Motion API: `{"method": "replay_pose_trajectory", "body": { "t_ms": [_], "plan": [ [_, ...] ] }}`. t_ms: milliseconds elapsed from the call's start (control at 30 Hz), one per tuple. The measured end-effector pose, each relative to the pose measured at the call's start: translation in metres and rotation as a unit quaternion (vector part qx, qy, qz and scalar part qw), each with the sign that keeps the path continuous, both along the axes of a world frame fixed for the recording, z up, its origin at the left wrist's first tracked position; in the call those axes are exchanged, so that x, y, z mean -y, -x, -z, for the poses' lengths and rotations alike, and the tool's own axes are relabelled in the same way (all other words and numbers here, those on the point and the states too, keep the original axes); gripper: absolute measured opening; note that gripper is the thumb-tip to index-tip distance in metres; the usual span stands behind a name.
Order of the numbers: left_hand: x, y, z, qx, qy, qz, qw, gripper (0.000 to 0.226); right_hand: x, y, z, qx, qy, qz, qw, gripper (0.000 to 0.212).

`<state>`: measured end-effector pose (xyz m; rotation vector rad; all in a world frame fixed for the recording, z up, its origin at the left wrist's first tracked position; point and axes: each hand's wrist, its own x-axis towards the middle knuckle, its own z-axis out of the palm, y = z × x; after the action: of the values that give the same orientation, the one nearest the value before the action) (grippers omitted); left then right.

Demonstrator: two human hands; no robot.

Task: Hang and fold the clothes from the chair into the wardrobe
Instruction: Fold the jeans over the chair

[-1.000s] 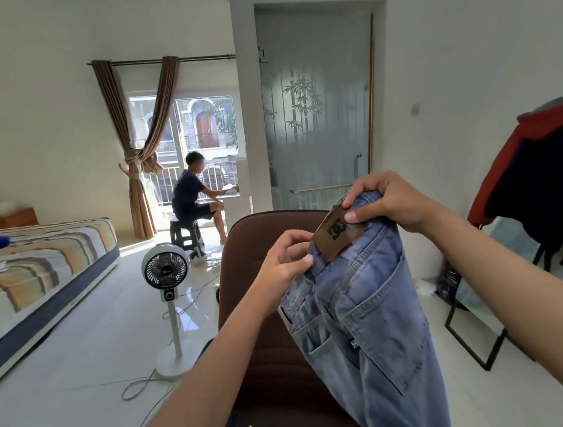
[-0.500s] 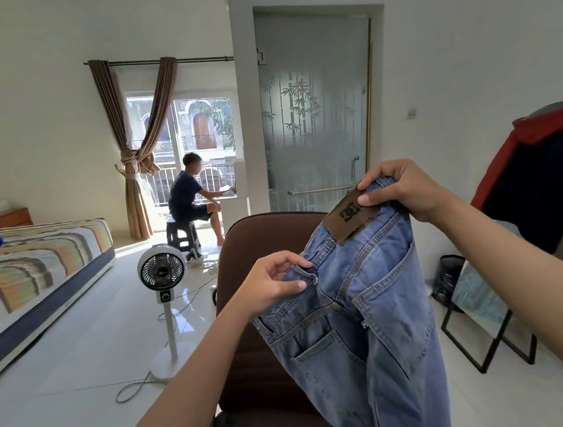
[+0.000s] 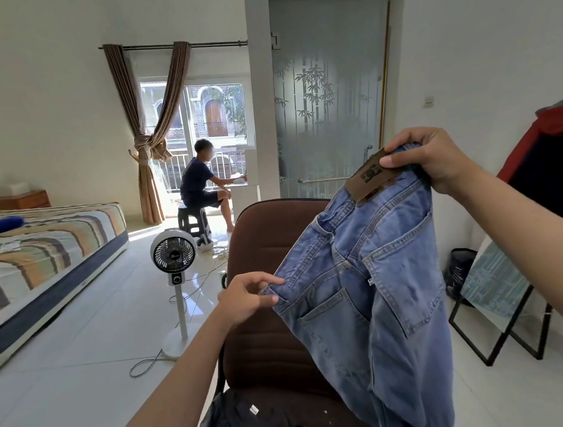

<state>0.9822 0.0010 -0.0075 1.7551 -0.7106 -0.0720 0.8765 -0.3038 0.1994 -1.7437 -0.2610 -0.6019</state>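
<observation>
Head view, single frame. Jeans (image 3: 376,283), light blue denim, are hanging in the air at centre right of the frame, seat side facing the camera, back pockets and brown waistband patch (image 3: 371,177) showing.

Right hand (image 3: 430,161), upper right of centre: its grip is closing round the waistband at the patch corner, thumb pressing on the patch, fingers curling behind the denim. Left hand (image 3: 247,297), lower centre: its grip is narrow, thumb and forefinger pinching the other end of the waistband. The right end is sitting higher than the left, so the waistband is slanting across the frame and the legs are dropping out of view at the bottom edge.

Brown office chair (image 3: 263,249) is standing directly behind the jeans. On its seat, at the bottom centre of the frame, dark clothes (image 3: 245,420) are lying in a heap, one with a small white tag, one striped.

Progress, as a judgement: early. One garment is lifted off the chair and neither folded nor hung yet; the heap on the seat is waiting. No wardrobe is showing in this view.

Other items: standing fan (image 3: 173,258) on the floor at centre left, striped bed (image 3: 36,257) at left, a seated person (image 3: 202,186) by the window.
</observation>
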Motion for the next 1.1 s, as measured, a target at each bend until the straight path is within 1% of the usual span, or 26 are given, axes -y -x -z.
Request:
{"method": "replay_pose_trajectory", "body": {
  "t_ms": [67, 133, 200, 267, 333, 400, 467, 567, 733, 900, 1100],
  "plan": [
    [-0.004, 0.0, 0.007, -0.006, -0.013, -0.018, 1.0, 0.034, 0.001, 0.001, -0.003, 0.003, 0.003, 0.006, 1.0, 0.028],
    [-0.003, 0.008, 0.005, -0.01, 0.018, -0.028, 0.999, 0.029, 0.001, 0.001, -0.004, 0.003, 0.019, 0.014, 1.0, 0.028],
    [0.0, 0.012, 0.004, -0.019, 0.054, -0.045, 0.997, 0.031, 0.002, 0.0, -0.003, 0.007, 0.039, 0.03, 0.999, 0.034],
    [0.003, 0.015, 0.002, -0.048, 0.1, -0.058, 0.992, 0.031, 0.004, 0.0, 0.0, 0.014, 0.072, 0.052, 0.996, 0.03],
    [0.005, 0.018, -0.004, -0.101, 0.137, -0.056, 0.984, 0.027, 0.005, 0.001, 0.002, 0.021, 0.115, 0.073, 0.991, 0.021],
    [0.006, 0.02, -0.013, -0.157, 0.129, -0.022, 0.979, 0.026, 0.005, 0.002, 0.005, 0.02, 0.159, 0.094, 0.983, 0.019],
    [0.008, 0.023, -0.023, -0.197, 0.093, 0.015, 0.976, 0.031, 0.001, 0.002, 0.011, 0.013, 0.208, 0.112, 0.972, 0.02],
    [0.015, 0.03, -0.039, -0.204, 0.067, 0.012, 0.977, 0.037, -0.008, 0.002, 0.026, 0.009, 0.265, 0.134, 0.955, 0.023],
    [0.027, 0.048, -0.058, -0.2, 0.084, -0.02, 0.976, 0.036, -0.025, 0.002, 0.061, 0.015, 0.305, 0.136, 0.942, 0.017],
    [0.038, 0.068, -0.07, -0.21, 0.125, -0.05, 0.968, 0.029, -0.053, 0.007, 0.101, 0.016, 0.296, 0.089, 0.951, 0.015],
    [0.043, 0.09, -0.067, -0.186, 0.141, -0.068, 0.97, 0.026, -0.079, 0.018, 0.14, -0.031, 0.216, -0.005, 0.976, 0.016]
  ]
}}
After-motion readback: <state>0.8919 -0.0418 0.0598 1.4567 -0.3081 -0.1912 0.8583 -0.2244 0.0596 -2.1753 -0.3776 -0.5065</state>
